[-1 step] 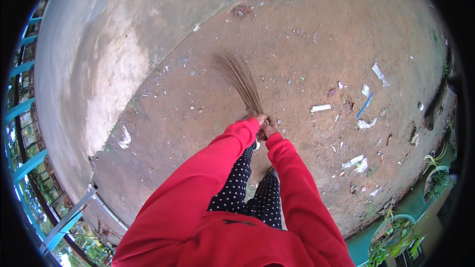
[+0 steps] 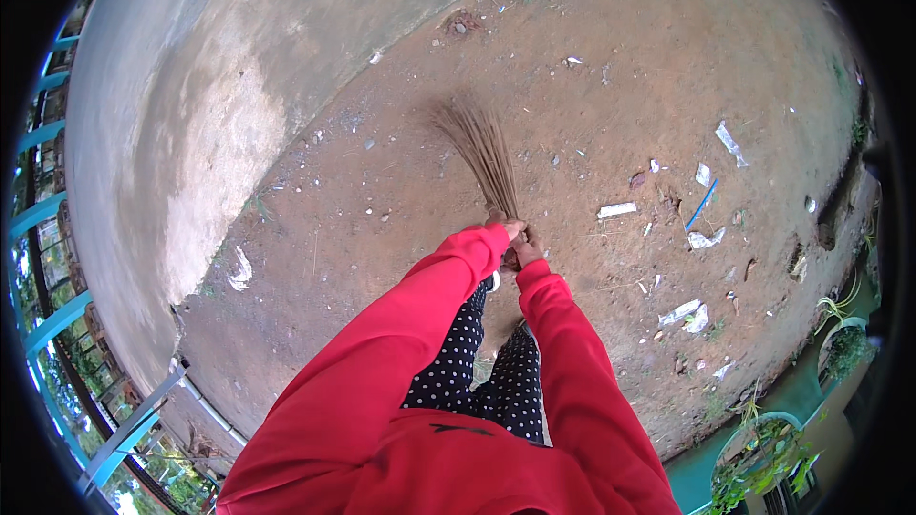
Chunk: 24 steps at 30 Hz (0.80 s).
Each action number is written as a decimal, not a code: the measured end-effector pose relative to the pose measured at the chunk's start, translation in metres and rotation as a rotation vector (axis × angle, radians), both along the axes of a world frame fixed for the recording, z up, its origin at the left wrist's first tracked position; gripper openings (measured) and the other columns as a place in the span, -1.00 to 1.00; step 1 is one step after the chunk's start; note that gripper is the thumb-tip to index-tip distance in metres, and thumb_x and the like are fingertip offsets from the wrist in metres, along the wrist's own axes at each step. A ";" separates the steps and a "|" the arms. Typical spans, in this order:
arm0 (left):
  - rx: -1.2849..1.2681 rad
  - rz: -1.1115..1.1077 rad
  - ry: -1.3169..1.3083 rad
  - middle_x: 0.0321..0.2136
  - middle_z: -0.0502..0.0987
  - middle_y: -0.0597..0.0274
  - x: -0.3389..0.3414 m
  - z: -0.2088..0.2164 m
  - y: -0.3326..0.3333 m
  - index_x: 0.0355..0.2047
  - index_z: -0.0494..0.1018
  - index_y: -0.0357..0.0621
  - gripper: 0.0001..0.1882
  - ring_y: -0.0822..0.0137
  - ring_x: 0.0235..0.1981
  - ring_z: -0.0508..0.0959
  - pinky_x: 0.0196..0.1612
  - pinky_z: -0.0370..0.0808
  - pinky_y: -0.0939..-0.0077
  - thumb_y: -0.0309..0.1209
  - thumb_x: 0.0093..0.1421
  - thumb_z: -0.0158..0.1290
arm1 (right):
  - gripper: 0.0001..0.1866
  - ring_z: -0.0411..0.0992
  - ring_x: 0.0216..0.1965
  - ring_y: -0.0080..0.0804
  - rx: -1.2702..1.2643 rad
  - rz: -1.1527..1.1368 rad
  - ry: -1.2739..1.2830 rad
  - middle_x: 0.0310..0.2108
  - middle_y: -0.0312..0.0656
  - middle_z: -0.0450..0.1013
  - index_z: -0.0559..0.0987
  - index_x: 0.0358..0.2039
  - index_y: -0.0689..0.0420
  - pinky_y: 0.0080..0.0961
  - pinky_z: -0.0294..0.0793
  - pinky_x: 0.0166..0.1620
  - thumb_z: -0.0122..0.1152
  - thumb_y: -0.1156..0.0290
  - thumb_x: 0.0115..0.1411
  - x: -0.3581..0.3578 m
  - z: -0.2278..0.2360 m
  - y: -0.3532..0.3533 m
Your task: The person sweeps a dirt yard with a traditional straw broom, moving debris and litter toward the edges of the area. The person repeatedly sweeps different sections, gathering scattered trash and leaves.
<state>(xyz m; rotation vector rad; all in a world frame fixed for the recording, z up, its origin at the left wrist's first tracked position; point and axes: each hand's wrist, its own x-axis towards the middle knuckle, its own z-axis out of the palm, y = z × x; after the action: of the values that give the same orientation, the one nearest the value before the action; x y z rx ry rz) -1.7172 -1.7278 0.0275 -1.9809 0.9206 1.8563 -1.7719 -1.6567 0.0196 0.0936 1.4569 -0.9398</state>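
A brown stick broom (image 2: 484, 154) fans out over the dirt ground ahead of my feet, its far tips blurred by motion. My left hand (image 2: 506, 224) is closed round the bound end of the broom. Just behind it and touching it, my right hand (image 2: 528, 249) is wrapped at the same end. Fingers of both hands overlap, so the very butt of the broom is hidden. Both arms reach forward in red sleeves.
Scraps of litter lie to the right: a white strip (image 2: 617, 211), a blue stick (image 2: 701, 205) and a crumpled wrapper (image 2: 680, 312). A grey concrete slab (image 2: 224, 76) borders the dirt on the left. Another white scrap (image 2: 240, 270) lies near its edge. Turquoise railings (image 2: 40, 215) stand far left.
The broom and both my hands have shifted slightly to the right, the bristles most of all. A small white scrap now shows beyond the broom, to its right.
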 end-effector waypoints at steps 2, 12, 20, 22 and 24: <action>-0.097 -0.142 0.161 -0.27 0.27 -0.06 -0.031 -0.002 -0.020 -0.06 -0.11 -0.22 -0.26 0.17 -0.29 0.34 -0.30 0.30 0.43 -0.38 -0.24 0.04 | -0.45 0.27 -0.71 -0.45 -0.154 -0.333 0.185 -0.58 -0.21 0.26 0.01 -0.16 -0.01 -0.62 0.28 -0.71 0.03 0.48 -0.16 -0.014 0.008 -0.010; -0.661 0.437 0.202 -0.43 0.34 0.08 -0.049 -0.011 -0.053 -0.22 0.07 -0.30 -0.43 0.30 -0.48 0.38 -0.43 0.34 0.50 -0.48 -0.27 0.06 | -0.41 0.24 -0.80 -0.46 -0.448 0.328 0.298 -0.62 -0.14 0.27 0.00 -0.15 0.03 -0.54 0.23 -0.76 0.04 0.49 -0.20 -0.061 0.000 -0.074; -0.203 0.190 0.059 -0.42 0.35 -0.02 -0.143 -0.070 -0.183 -0.20 0.05 -0.36 -0.39 0.19 -0.47 0.39 -0.41 0.33 0.48 -0.41 -0.25 0.06 | -0.52 0.19 -0.82 -0.54 -0.286 0.093 0.093 -0.71 -0.26 0.25 0.13 -0.22 0.11 -0.61 0.18 -0.77 0.06 0.46 -0.19 -0.150 -0.073 -0.190; -0.354 -0.016 0.144 -0.32 0.31 -0.05 -0.172 -0.076 -0.187 -0.09 -0.07 -0.33 -0.27 0.14 -0.33 0.36 -0.29 0.30 0.46 -0.40 -0.25 0.06 | -0.48 0.20 -0.75 -0.54 -0.398 -0.103 0.234 -0.65 -0.26 0.25 0.09 -0.20 0.11 -0.62 0.21 -0.72 0.07 0.44 -0.19 -0.164 -0.078 -0.186; -0.522 -0.222 0.197 -0.29 0.28 -0.12 -0.186 -0.070 -0.172 -0.04 -0.20 -0.28 -0.18 0.09 -0.28 0.33 -0.26 0.29 0.44 -0.35 -0.24 0.04 | -0.41 0.20 -0.56 -0.50 -0.412 -0.245 0.320 -0.48 -0.21 0.20 0.02 -0.16 0.10 -0.60 0.23 -0.54 0.09 0.40 -0.19 -0.167 -0.069 -0.165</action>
<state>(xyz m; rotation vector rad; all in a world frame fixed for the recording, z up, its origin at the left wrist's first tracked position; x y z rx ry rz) -1.9029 -1.9000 -0.0424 -1.8675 1.7556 1.8366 -1.9385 -1.8218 -0.0497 -0.1945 1.5320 -1.4921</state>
